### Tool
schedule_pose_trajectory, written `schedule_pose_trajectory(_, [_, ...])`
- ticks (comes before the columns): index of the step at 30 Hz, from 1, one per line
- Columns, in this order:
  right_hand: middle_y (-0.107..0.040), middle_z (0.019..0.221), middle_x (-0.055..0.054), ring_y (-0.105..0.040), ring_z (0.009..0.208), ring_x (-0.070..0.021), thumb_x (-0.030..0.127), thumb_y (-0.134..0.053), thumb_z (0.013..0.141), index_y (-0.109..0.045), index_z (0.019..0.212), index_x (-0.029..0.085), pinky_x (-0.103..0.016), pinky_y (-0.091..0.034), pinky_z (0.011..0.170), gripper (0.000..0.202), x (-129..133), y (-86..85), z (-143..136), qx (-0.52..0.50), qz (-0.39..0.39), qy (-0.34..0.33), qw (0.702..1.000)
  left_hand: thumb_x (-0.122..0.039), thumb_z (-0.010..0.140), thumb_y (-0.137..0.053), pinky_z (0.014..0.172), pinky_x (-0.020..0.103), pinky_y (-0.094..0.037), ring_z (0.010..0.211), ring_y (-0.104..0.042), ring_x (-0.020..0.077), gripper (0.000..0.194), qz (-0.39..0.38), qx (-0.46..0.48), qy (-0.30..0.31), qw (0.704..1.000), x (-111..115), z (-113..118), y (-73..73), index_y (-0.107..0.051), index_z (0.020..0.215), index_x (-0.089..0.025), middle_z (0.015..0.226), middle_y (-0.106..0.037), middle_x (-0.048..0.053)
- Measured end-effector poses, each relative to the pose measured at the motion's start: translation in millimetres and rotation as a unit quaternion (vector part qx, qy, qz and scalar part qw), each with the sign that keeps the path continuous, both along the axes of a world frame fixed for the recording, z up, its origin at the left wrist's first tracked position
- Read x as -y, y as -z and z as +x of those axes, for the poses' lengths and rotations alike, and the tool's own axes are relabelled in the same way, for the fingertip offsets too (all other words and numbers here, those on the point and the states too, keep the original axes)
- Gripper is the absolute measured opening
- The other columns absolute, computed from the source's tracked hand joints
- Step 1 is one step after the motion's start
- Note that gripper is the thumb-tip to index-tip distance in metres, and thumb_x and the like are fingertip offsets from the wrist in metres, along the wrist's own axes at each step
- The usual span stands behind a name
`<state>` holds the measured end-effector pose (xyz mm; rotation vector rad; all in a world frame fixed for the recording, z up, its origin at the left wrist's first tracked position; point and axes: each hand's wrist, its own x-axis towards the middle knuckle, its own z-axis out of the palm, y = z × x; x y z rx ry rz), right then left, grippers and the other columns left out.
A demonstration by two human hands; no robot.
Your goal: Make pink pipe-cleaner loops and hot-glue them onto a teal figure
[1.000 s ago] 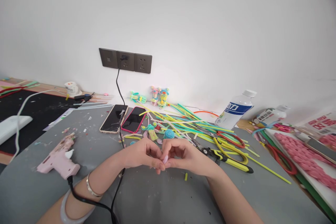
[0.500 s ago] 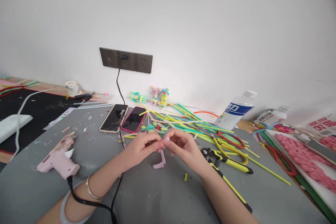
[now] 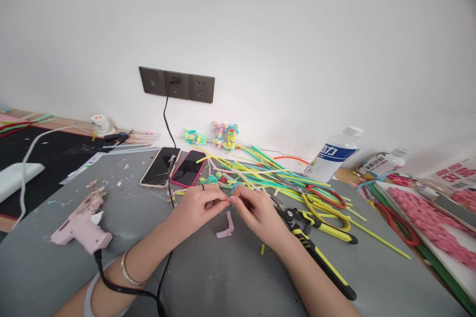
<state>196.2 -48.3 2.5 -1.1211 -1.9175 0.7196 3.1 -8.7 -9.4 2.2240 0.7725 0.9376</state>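
Observation:
My left hand (image 3: 203, 208) and my right hand (image 3: 253, 208) meet fingertip to fingertip above the grey table. Both are closed in a pinch, and what lies between the fingertips is too small or hidden to make out. Just below them a bent pink-lilac fuzzy piece (image 3: 225, 229) lies on the table. Behind my hands sits a small teal and green fuzzy piece (image 3: 210, 179). A short yellow-green scrap (image 3: 262, 249) is near my right wrist.
A pink glue gun (image 3: 84, 230) with a black cord lies left. Two phones (image 3: 159, 167), fuzzy figures (image 3: 231, 136) and many coloured stems (image 3: 271, 173) are behind. Yellow-black pliers (image 3: 323, 262), scissors (image 3: 336, 197) and a bottle (image 3: 332, 156) stand or lie right.
My right hand has turned and its fingers have drawn in, uncovering more of the pliers. The fingertips remain together, and the pale bit seen between them is now hidden.

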Motion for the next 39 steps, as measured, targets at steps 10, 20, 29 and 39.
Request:
schedule_pose_trajectory(10, [-0.031,0.063,0.004,-0.029,0.055,-0.0135,0.035,-0.038,0.105,-0.040,0.074,0.023,-0.027,-0.026,0.055,0.033,-1,-2.2,2,0.047,-0.009,-0.045,0.998,-0.027,0.100,-0.048,0.060,0.023,-0.039,0.065,-0.053,0.0127,0.022,-0.005,-0.026,0.032,0.999,-2,-5,-5.5,-0.063,0.085,-0.019,0.078,-0.060,0.002])
schedule_pose_trajectory(20, [-0.054,0.073,-0.002,-0.046,0.062,-0.0162,0.030,-0.046,0.101,-0.058,0.087,0.022,-0.028,-0.035,0.059,0.020,-2,7.2,-6,0.025,0.029,0.003,0.999,-0.030,0.099,-0.052,0.071,0.025,-0.042,0.076,-0.057,0.0152,0.025,-0.021,-0.060,0.067,0.996,-14,-16,-13.8,-0.065,0.080,-0.019,0.077,-0.064,0.002])
schedule_pose_trajectory(29, [-0.052,0.052,0.005,-0.046,0.044,-0.0126,0.034,-0.056,0.094,-0.058,0.086,0.022,-0.025,-0.035,0.048,0.015,-4,15.1,-8,-0.049,-0.101,0.031,0.993,-0.039,0.091,-0.063,0.054,0.022,-0.042,0.063,-0.059,0.0123,0.025,-0.143,-0.040,0.021,0.989,-20,-16,-12.4,-0.073,0.090,-0.017,0.083,-0.071,0.004])
schedule_pose_trajectory(39, [-0.054,0.045,0.004,-0.047,0.040,-0.0134,0.044,-0.050,0.095,-0.063,0.098,0.018,-0.025,-0.036,0.046,0.030,-8,-2.4,11,-0.050,-0.088,0.099,0.990,-0.028,0.087,-0.063,0.061,0.025,-0.047,0.062,-0.066,0.0149,0.015,-0.160,-0.114,0.010,0.980,-29,-21,2.7,-0.072,0.085,-0.016,0.081,-0.074,0.004])
